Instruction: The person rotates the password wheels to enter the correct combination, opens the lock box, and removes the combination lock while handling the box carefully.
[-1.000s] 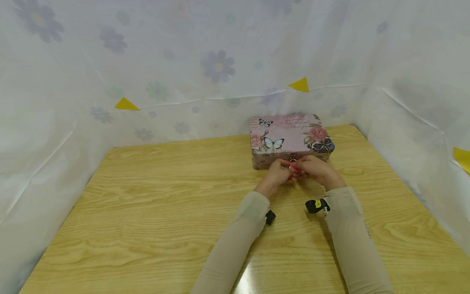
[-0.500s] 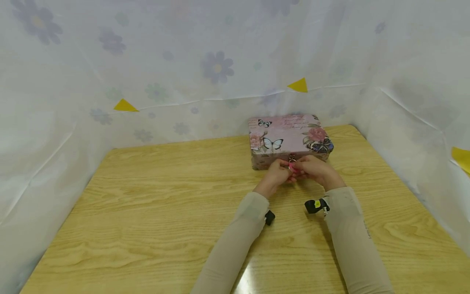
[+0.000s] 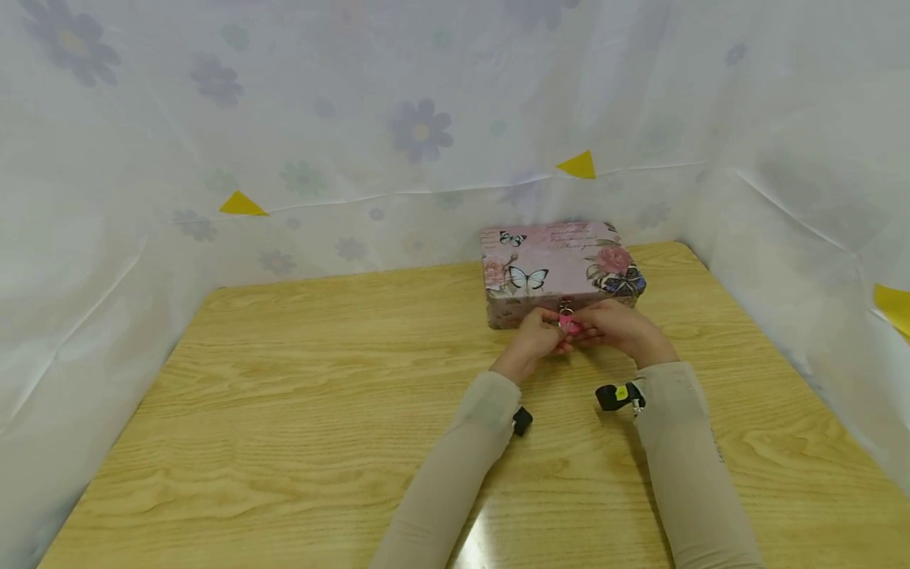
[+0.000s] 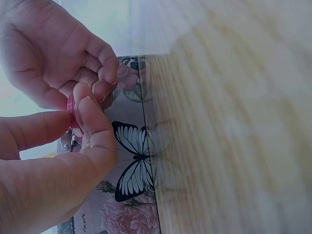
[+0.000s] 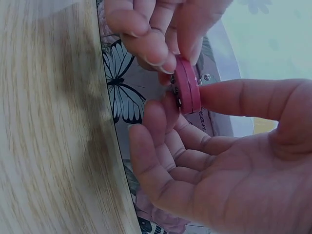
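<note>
A pink padlock (image 3: pixel 569 324) with small dials on its edge hangs by its metal shackle from the front clasp (image 3: pixel 565 303) of a pink box (image 3: pixel 562 254). Butterflies and roses decorate the box, whose lid is down. In the head view my left hand (image 3: pixel 535 337) pinches the padlock from the left. My right hand (image 3: pixel 620 329) holds it from the other side. The right wrist view gives the padlock (image 5: pixel 187 87) edge-on, the right thumb pressed to its back and fingers bent at the dialled edge. Fingers partly cover the dials.
The box stands at the back right of the wooden table (image 3: pixel 284 395), close to the flower-patterned curtain (image 3: pixel 355 103). Yellow triangles (image 3: pixel 579 164) are stuck on the curtain. A black strap (image 3: pixel 617 397) hangs at the right sleeve.
My right hand and wrist have shifted slightly to the right, and more of the padlock's pink face shows between the fingers. The left hand and the box stay where they were.
</note>
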### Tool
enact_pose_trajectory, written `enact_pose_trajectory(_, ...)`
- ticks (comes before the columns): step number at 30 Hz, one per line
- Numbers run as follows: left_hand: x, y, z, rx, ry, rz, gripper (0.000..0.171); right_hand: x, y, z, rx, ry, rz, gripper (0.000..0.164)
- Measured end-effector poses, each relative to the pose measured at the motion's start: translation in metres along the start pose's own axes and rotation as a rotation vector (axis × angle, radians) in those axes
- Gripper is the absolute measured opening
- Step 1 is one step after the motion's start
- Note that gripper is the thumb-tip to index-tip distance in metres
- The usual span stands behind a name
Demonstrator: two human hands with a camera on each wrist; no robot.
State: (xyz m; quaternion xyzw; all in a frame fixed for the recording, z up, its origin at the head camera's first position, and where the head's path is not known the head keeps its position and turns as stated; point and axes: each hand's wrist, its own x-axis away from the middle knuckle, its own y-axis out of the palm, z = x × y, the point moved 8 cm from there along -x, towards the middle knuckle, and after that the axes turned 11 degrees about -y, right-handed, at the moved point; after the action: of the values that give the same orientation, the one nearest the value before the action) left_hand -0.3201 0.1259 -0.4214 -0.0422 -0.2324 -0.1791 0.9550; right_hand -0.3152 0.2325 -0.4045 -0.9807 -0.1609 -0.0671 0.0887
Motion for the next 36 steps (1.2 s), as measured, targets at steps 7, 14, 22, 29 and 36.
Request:
enact_pose_trajectory(7, 0.0006, 0.0007, 0.001, -0.001, 0.011, -0.003, 0.022, 0.0, 0.0012, -0.0022, -0.001, -0.005, -0.018, 0.033)
enact_pose_trajectory(14, 0.0016, 0.0013, 0.0021, 0.003, 0.016, 0.005, 0.021, -0.001, 0.0019, -0.0016, 0.016, -0.015, -0.037, 0.038)
enact_pose_trajectory(22, 0.0008, 0.0011, 0.002, 0.0, 0.008, -0.002, 0.023, -0.0007, 0.0031, -0.0024, 0.018, -0.036, -0.044, 0.032)
enact_pose_trajectory(29, 0.0014, 0.0008, 0.0022, -0.01, 0.01, 0.004, 0.022, 0.0003, 0.0027, -0.0024, 0.024, -0.031, -0.034, 0.033)
enact_pose_trajectory(36, 0.0017, 0.0012, 0.0013, -0.005, 0.013, 0.0, 0.023, 0.0008, 0.0026, -0.0018, 0.023, -0.031, -0.043, 0.036)
